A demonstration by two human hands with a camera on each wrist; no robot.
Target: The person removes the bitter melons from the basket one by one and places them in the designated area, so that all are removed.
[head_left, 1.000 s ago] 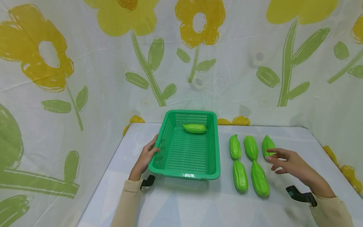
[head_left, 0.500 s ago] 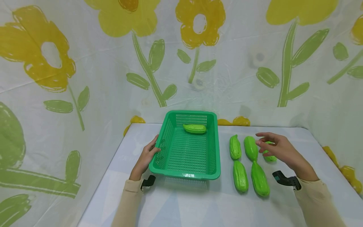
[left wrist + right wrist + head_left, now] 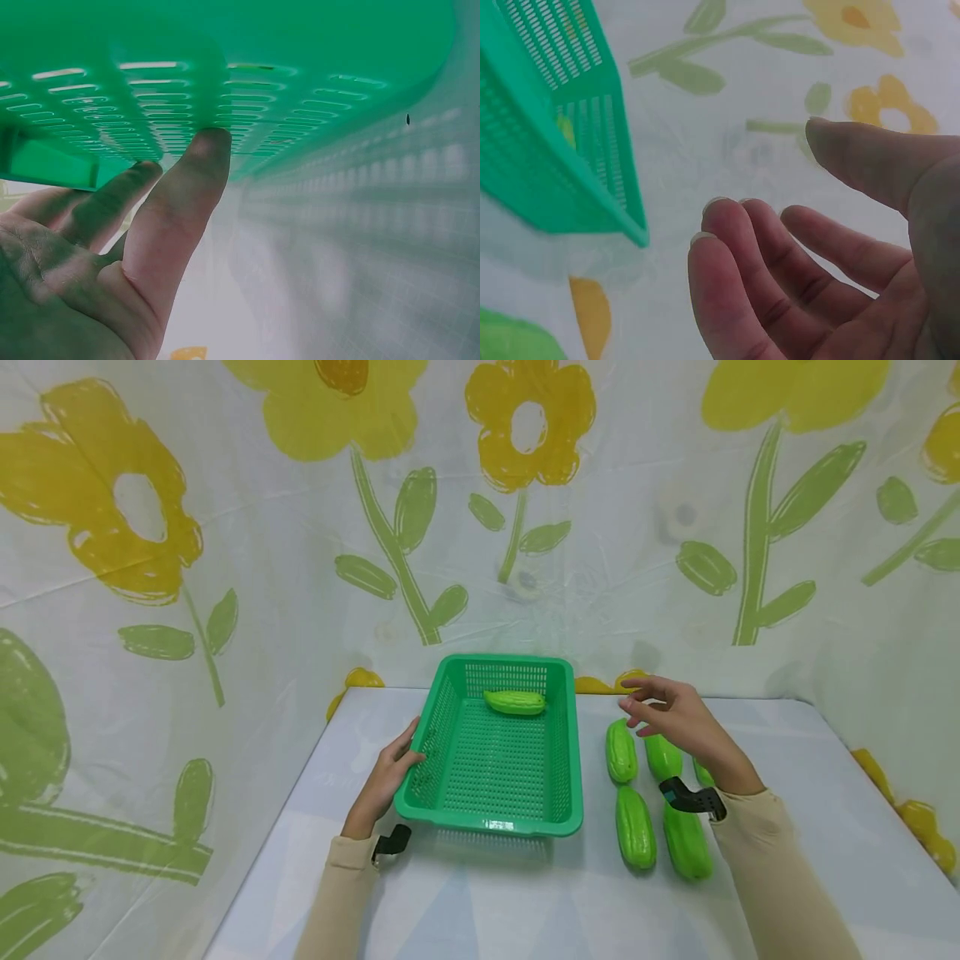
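Observation:
My left hand [image 3: 384, 781] grips the left rim of the green plastic basket [image 3: 468, 820], thumb over the edge. In the left wrist view its fingers [image 3: 184, 195] touch the slotted outer wall. One light green bitter melon [image 3: 514, 702] lies inside the basket near the far wall. My right hand [image 3: 678, 722] hovers over the far melons with nothing in it, fingers loosely bent and thumb apart. Beneath and around it are a back-left melon [image 3: 621, 753], a partly covered middle melon [image 3: 662, 758] and a mostly hidden right one [image 3: 703, 774].
Nearer the front lie two more melons [image 3: 636, 828], the second [image 3: 687, 847] partly behind the right wrist strap. The white table [image 3: 525, 902] ends at a flower-print curtain [image 3: 622, 568] behind and at both sides.
My right hand has moved left and farther back, from beside the rightmost melon to above the back-left one. The left hand and basket have stayed in place.

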